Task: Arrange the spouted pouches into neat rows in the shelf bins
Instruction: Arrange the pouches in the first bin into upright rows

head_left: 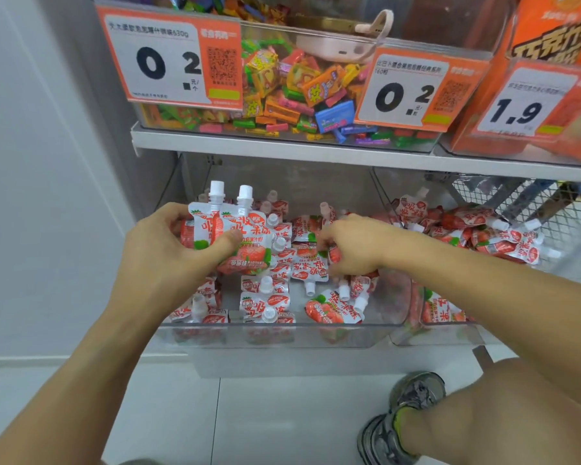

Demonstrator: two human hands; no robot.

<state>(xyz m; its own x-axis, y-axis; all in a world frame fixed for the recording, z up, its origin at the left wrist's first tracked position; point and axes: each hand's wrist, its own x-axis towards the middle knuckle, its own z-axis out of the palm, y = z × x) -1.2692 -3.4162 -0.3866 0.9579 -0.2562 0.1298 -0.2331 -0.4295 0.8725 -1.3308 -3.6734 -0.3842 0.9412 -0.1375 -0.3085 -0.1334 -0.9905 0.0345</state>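
On the lower shelf, a clear bin (275,333) holds many red and white spouted pouches (311,266), most of them lying in disorder. The left hand (168,250) comes from the lower left with the forearm rising toward the bin, and the back of the hand faces the camera. Its fingers are curled behind two held pouches (239,239) and the thumb (227,243) presses across their front, so the hand grips them together above the left part of the bin. These two pouches stand upright, with the long axis vertical and the white caps (230,193) pointing up, side by side.

The right hand (353,246) reaches from the lower right, forearm slanted across the bin's right end, palm turned down. Its fingers are bent down into the heap at the middle of the bin and touch the pouches there; I cannot tell if they really pinch one.

Near the front wall of the bin, some pouches stand in short rows with caps upward, while one pouch (332,310) lies flat with its spout toward the right. A second bin (443,330) just beside on the right holds more pouches lying across each other. Above, another shelf carries a bin of coloured candies (296,95) behind orange price tags (171,58). Below right, a knee and a grey shoe (399,421) stand on the floor.
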